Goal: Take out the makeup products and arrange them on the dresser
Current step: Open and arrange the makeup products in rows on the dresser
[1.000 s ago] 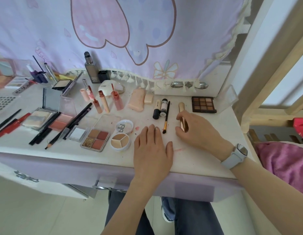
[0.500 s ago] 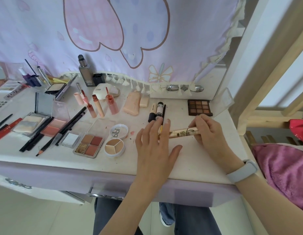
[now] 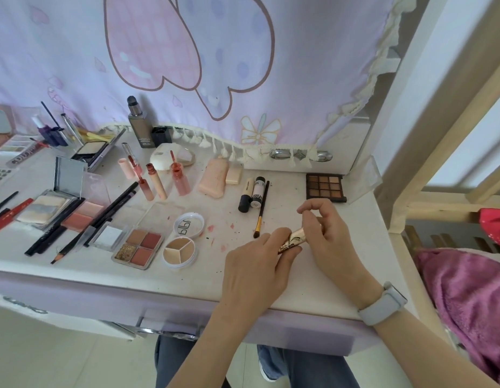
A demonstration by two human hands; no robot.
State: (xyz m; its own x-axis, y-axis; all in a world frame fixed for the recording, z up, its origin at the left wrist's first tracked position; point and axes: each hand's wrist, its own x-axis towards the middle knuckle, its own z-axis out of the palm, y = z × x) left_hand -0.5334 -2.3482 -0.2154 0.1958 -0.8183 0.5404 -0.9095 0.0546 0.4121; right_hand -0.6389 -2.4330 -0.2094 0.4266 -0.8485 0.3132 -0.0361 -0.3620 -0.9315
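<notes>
A broad lavender curtain (image 3: 187,65) of soft printed cloth, fringed with cream tassels, hung behind the dresser (image 3: 75,264), whose flat white top was smudged with pink stains and edged in pale purple. A fluffy magenta blanket (image 3: 467,289) lay bunched at the right. Across the top lay a square brown eyeshadow palette (image 3: 325,187), a four-pan blush palette (image 3: 139,248), a round three-part concealer pot (image 3: 179,252), a tall grey pump bottle (image 3: 138,124) and a thin dark brush (image 3: 261,210) with a gold ferrule. The left hand (image 3: 257,273) reached in palm down, fingers curled round the lower end of a slim gold tube (image 3: 293,241). The right hand (image 3: 327,236), a grey band on its wrist, arched over the tube's upper end, fingertips pinching it. The tube was held tilted just above the dresser's front right area, near the brush tip.
</notes>
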